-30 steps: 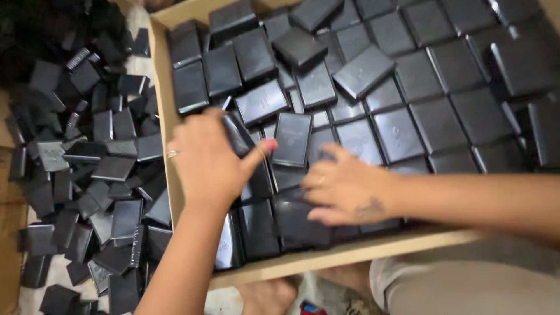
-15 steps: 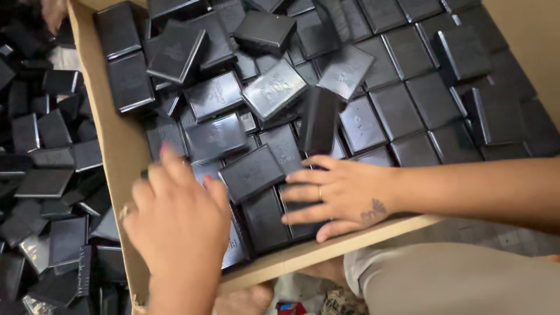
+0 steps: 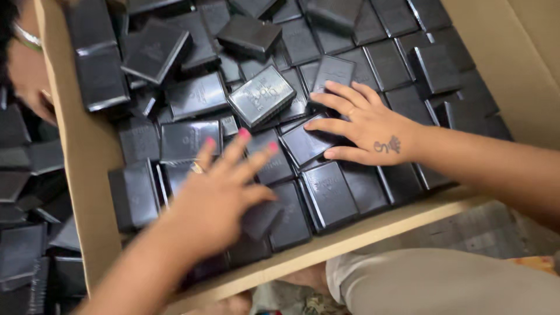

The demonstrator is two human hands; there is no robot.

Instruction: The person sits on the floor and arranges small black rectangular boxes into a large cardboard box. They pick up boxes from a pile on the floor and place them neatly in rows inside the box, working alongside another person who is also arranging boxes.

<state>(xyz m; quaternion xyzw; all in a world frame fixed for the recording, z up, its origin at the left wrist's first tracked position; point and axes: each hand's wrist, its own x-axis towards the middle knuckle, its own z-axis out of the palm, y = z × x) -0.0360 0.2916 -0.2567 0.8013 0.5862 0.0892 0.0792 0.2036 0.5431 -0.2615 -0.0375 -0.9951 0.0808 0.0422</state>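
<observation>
Hands are levelling black boxes (image 3: 326,195) inside the carton (image 3: 87,151): left hand (image 3: 219,201) spread flat, right hand (image 3: 364,125) pressing open-fingered, gripping nothing; straightening tilted ones seems next.

Small flat black boxes (image 3: 262,96) crowd the brown cardboard carton (image 3: 87,157), stacked higher at far left. Tall carton walls block left and right; only from above is the way open.

Packing place: carton (image 3: 87,163) of black boxes (image 3: 261,95)
</observation>
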